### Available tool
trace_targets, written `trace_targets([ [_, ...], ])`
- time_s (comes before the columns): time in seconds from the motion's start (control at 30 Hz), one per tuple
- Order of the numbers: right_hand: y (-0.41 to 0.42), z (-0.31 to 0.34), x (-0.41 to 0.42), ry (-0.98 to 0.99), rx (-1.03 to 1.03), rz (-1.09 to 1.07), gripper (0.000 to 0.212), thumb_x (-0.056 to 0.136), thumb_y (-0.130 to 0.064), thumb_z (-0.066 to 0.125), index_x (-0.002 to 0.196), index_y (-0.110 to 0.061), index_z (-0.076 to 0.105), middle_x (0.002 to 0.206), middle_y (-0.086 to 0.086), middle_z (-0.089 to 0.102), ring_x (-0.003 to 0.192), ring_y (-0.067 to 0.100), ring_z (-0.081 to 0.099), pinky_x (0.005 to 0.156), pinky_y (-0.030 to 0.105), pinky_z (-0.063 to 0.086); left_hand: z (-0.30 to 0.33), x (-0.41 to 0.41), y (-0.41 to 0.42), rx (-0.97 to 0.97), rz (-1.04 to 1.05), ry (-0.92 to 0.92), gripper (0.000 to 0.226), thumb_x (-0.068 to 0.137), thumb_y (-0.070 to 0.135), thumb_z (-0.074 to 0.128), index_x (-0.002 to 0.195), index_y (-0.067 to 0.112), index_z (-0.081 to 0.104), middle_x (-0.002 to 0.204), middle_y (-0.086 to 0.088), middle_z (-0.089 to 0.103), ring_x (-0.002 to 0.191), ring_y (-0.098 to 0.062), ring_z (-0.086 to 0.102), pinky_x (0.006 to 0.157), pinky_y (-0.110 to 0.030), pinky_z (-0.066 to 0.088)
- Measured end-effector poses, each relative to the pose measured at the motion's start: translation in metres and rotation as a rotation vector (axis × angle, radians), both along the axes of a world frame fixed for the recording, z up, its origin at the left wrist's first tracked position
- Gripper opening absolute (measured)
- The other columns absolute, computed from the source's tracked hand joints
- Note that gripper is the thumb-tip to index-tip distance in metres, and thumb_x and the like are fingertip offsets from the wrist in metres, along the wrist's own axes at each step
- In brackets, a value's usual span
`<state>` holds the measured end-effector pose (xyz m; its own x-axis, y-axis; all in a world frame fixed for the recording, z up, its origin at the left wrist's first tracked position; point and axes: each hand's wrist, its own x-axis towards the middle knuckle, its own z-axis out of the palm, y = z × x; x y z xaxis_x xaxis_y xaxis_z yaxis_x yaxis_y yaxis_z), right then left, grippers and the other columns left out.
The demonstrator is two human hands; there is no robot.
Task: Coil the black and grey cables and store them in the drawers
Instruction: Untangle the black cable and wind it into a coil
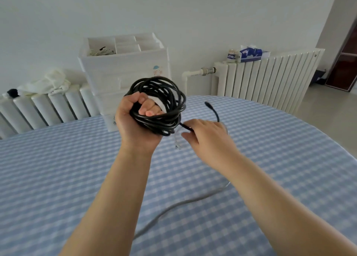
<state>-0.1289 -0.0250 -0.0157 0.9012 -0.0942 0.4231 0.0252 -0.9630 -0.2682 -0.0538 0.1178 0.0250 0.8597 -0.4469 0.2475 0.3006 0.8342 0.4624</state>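
Observation:
My left hand point(133, 120) grips a coil of black cable point(164, 101) raised above the table, fingers curled through the loops. My right hand point(206, 134) pinches the loose black tail right beside the coil; the tail's plug end point(209, 105) arcs up behind that hand. A grey cable point(173, 205) lies loose across the blue checked tablecloth point(58, 178), running under my right forearm, with a clear plug point(177, 141) showing below the coil. The white drawer unit point(116, 68) stands behind the table, straight past the coil.
The drawer unit's top tray point(92, 43) holds a pale bundle of cord. White radiators point(270, 77) line the wall on both sides. A tissue box point(251, 54) and a small jar sit on the right radiator, a white cloth point(48, 81) on the left one.

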Motion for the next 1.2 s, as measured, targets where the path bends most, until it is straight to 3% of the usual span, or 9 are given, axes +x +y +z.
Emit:
trace_targets([
  [0.1, -0.002, -0.007, 0.002, 0.022, -0.058, 0.031, 0.026, 0.097, -0.034, 0.048, 0.120, -0.023, 0.055, 0.103, -0.005, 0.061, 0.103, 0.017, 0.056, 0.093, 0.030, 0.032, 0.000, 0.002, 0.002, 0.003, 0.155, 0.094, 0.026, 0.088, 0.018, 0.042, 0.063, 0.016, 0.038, 0.043, 0.007, 0.034, 0.038, -0.007, 0.036, 0.042, -0.016, 0.034],
  [0.33, 0.000, 0.001, 0.002, 0.029, 0.413, 0.034, 0.016, 0.101, -0.028, 0.042, 0.111, -0.026, 0.055, 0.077, -0.004, 0.066, 0.058, 0.007, 0.061, 0.051, 0.028, 0.046, 0.003, 0.003, 0.005, 0.006, 0.210, 0.021, 0.028, 0.090, 0.019, 0.038, 0.063, 0.016, 0.038, 0.042, 0.007, 0.034, 0.037, -0.008, 0.035, 0.041, -0.018, 0.033],
  [0.47, -0.001, 0.007, 0.003, 0.067, 0.761, 0.029, 0.015, 0.102, -0.020, 0.041, 0.110, -0.027, 0.052, 0.073, 0.001, 0.067, 0.051, 0.014, 0.067, 0.059, 0.039, 0.060, 0.003, -0.001, 0.004, 0.096, 0.202, -0.087, 0.028, 0.091, 0.019, 0.033, 0.063, 0.016, 0.038, 0.041, 0.006, 0.033, 0.037, -0.010, 0.035, 0.042, -0.021, 0.033],
  [0.63, -0.004, 0.016, -0.001, 0.222, 0.949, 0.066, 0.023, 0.103, -0.017, 0.040, 0.118, -0.018, 0.056, 0.064, 0.003, 0.065, 0.038, 0.009, 0.055, 0.039, 0.020, 0.044, -0.002, -0.007, -0.005, 0.246, 0.262, -0.230, 0.028, 0.090, 0.017, 0.033, 0.063, 0.016, 0.038, 0.042, 0.004, 0.035, 0.039, -0.013, 0.035, 0.047, -0.025, 0.035],
  [0.77, -0.005, 0.017, -0.006, 0.265, 1.027, 0.126, 0.032, 0.101, -0.015, 0.045, 0.128, -0.031, 0.045, 0.071, 0.000, 0.068, 0.040, 0.007, 0.052, 0.039, 0.019, 0.041, -0.003, -0.012, -0.010, 0.310, 0.314, -0.292, 0.026, 0.084, 0.019, 0.041, 0.057, 0.018, 0.043, 0.044, 0.003, 0.037, 0.041, -0.015, 0.038, 0.048, -0.026, 0.038],
  [0.93, -0.007, 0.022, -0.008, 0.256, 1.340, 0.343, 0.028, 0.097, 0.000, 0.042, 0.103, -0.011, 0.067, 0.085, 0.005, 0.069, 0.057, 0.017, 0.068, 0.034, 0.018, 0.036, -0.001, -0.010, -0.008, 0.246, 0.442, -0.126, 0.029, 0.091, 0.017, 0.042, 0.061, 0.016, 0.040, 0.049, 0.002, 0.037, 0.047, -0.015, 0.037, 0.049, -0.025, 0.038],
  [1.03, -0.011, 0.019, -0.008, 0.347, 1.466, 0.525, 0.044, 0.093, 0.013, 0.032, 0.110, -0.010, 0.065, 0.094, 0.005, 0.071, 0.079, 0.023, 0.074, 0.041, 0.018, 0.047, 0.000, -0.010, -0.009, 0.268, 0.490, -0.062, 0.032, 0.094, 0.019, 0.043, 0.062, 0.015, 0.040, 0.050, 0.002, 0.039, 0.046, -0.014, 0.040, 0.050, -0.024, 0.042],
  [1.13, -0.011, 0.012, -0.004, 0.301, 1.231, 0.523, 0.041, 0.091, 0.018, 0.042, 0.111, -0.012, 0.061, 0.094, 0.004, 0.067, 0.095, 0.021, 0.072, 0.062, 0.020, 0.055, 0.000, -0.009, -0.009, 0.312, 0.486, -0.032, 0.033, 0.094, 0.021, 0.046, 0.062, 0.016, 0.040, 0.050, 0.002, 0.041, 0.046, -0.014, 0.044, 0.050, -0.024, 0.044],
  [1.2, -0.012, 0.010, -0.001, 0.191, 1.068, 0.458, 0.031, 0.088, 0.012, 0.056, 0.100, -0.015, 0.063, 0.084, -0.001, 0.067, 0.093, 0.016, 0.072, 0.065, 0.020, 0.054, 0.000, -0.006, -0.008, 0.328, 0.443, 0.009, 0.032, 0.093, 0.022, 0.047, 0.062, 0.016, 0.040, 0.051, 0.002, 0.042, 0.045, -0.014, 0.044, 0.050, -0.024, 0.043],
])
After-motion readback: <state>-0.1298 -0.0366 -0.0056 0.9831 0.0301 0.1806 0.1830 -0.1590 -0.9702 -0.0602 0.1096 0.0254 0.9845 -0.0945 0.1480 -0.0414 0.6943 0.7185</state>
